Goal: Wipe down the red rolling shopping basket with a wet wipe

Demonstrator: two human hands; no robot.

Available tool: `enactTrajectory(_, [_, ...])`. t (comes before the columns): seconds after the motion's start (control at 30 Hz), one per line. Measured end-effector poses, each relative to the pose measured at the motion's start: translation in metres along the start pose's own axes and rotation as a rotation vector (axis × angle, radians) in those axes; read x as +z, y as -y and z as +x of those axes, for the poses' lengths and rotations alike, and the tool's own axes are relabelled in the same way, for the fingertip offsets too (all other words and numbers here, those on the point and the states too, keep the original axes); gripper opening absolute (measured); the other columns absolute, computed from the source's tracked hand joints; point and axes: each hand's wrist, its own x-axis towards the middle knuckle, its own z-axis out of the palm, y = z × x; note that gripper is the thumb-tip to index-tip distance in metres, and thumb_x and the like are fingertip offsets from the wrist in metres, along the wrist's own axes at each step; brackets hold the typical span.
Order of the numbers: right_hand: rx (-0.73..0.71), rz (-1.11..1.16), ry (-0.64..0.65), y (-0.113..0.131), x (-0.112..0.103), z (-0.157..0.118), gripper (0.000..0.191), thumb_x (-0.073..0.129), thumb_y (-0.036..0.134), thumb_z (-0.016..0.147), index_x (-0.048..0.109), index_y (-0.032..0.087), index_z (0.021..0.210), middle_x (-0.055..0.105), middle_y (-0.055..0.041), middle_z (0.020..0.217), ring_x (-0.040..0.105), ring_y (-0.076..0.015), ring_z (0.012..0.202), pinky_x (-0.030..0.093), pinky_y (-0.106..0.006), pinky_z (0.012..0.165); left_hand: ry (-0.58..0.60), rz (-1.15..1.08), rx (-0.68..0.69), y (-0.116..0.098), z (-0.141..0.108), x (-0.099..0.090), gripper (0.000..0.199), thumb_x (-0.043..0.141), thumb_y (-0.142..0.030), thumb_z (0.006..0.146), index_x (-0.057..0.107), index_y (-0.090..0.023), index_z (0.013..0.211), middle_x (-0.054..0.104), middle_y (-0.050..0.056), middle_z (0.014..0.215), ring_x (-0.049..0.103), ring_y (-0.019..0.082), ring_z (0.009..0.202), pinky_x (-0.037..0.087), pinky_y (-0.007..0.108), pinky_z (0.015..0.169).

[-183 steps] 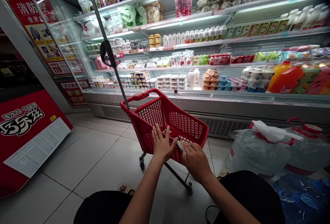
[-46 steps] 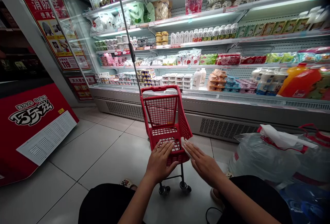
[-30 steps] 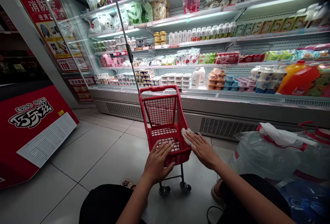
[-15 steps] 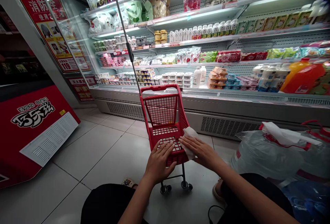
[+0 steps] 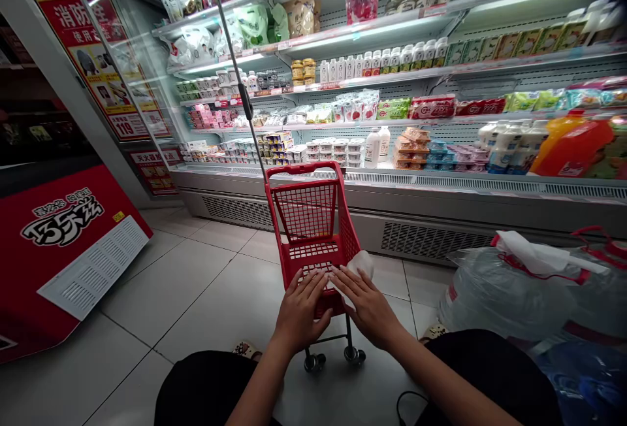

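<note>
A small red shopping cart with a grid basket stands upright in front of me, between my knees. My left hand lies over the near rim of the basket, fingers stretched out and thumb apart. Beside it, my right hand presses a white wipe against the near right corner of the cart. Its fingers lie nearly flat over the wipe, and their tips almost meet those of the left hand. Part of the wipe is hidden under the palm.
A lit refrigerated display with several shelves of drinks and dairy goods runs behind the cart. To the left is a red freezer. Large water bottles in plastic bags stand at the right. A black cable lies on the floor.
My right hand has slid left and toward me along the near rim with the wipe, closer to my left hand. The left hand has hardly moved.
</note>
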Motion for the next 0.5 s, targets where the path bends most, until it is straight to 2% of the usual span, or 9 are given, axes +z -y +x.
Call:
enactTrajectory(0.1, [-0.154, 0.018, 0.063, -0.01, -0.009, -0.001, 0.078, 0.048, 0.012, 0.099, 0.014, 0.026, 0.168, 0.029, -0.0024, 0.171, 0.025, -0.0173, 0.158, 0.026, -0.045, 0.13, 0.003, 0.012, 0.011, 0.004, -0.005, -0.002, 0.078, 0.061, -0.032, 0.095, 0.029, -0.024, 0.165, 0.046, 0.005, 0.163, 0.042, 0.026, 0.152, 0.024, 0.052, 0.131])
enactTrajectory(0.2, [-0.297, 0.044, 0.133, -0.048, -0.022, -0.002, 0.093, 0.043, -0.003, 0.086, 0.013, 0.028, 0.168, 0.029, 0.0, 0.171, 0.025, -0.0144, 0.158, 0.026, -0.043, 0.13, 0.019, 0.0, 0.017, 0.005, -0.007, -0.005, 0.074, 0.06, -0.033, 0.096, 0.032, -0.024, 0.164, 0.047, 0.005, 0.162, 0.043, 0.026, 0.152, 0.023, 0.053, 0.131])
enactTrajectory(0.27, [-0.344, 0.043, 0.178, -0.076, -0.029, -0.002, 0.098, 0.038, -0.008, 0.081, 0.014, 0.032, 0.168, 0.029, 0.0026, 0.171, 0.024, -0.013, 0.158, 0.026, -0.043, 0.13, 0.031, -0.018, 0.015, 0.003, -0.005, -0.005, 0.073, 0.06, -0.034, 0.095, 0.034, -0.024, 0.163, 0.047, 0.005, 0.162, 0.043, 0.026, 0.151, 0.024, 0.052, 0.131])
enactTrajectory(0.37, [-0.302, 0.024, 0.2, -0.103, -0.033, -0.007, 0.098, 0.035, -0.009, 0.083, 0.016, 0.038, 0.167, 0.03, 0.0054, 0.17, 0.025, -0.0133, 0.158, 0.028, -0.045, 0.129, 0.03, -0.042, 0.011, -0.002, -0.002, -0.003, 0.074, 0.061, -0.034, 0.094, 0.036, -0.025, 0.162, 0.046, 0.004, 0.163, 0.044, 0.026, 0.151, 0.024, 0.052, 0.131])
enactTrajectory(0.43, [-0.197, 0.013, 0.158, -0.103, -0.03, -0.014, 0.092, 0.037, -0.005, 0.089, 0.017, 0.04, 0.166, 0.027, 0.0056, 0.172, 0.021, -0.0165, 0.159, 0.03, -0.047, 0.128, 0.018, -0.051, 0.009, -0.004, 0.001, -0.002, 0.074, 0.062, -0.032, 0.093, 0.036, -0.025, 0.162, 0.046, 0.004, 0.163, 0.044, 0.026, 0.151, 0.024, 0.052, 0.131])
enactTrajectory(0.5, [-0.067, 0.016, 0.092, -0.091, -0.024, -0.023, 0.08, 0.041, 0.005, 0.098, 0.019, 0.04, 0.167, 0.017, 0.0042, 0.175, 0.015, -0.0209, 0.161, 0.034, -0.048, 0.127, 0.014, -0.053, 0.006, -0.006, 0.002, 0.0, 0.074, 0.061, -0.031, 0.092, 0.037, -0.025, 0.162, 0.046, 0.004, 0.163, 0.044, 0.026, 0.151, 0.022, 0.052, 0.132])
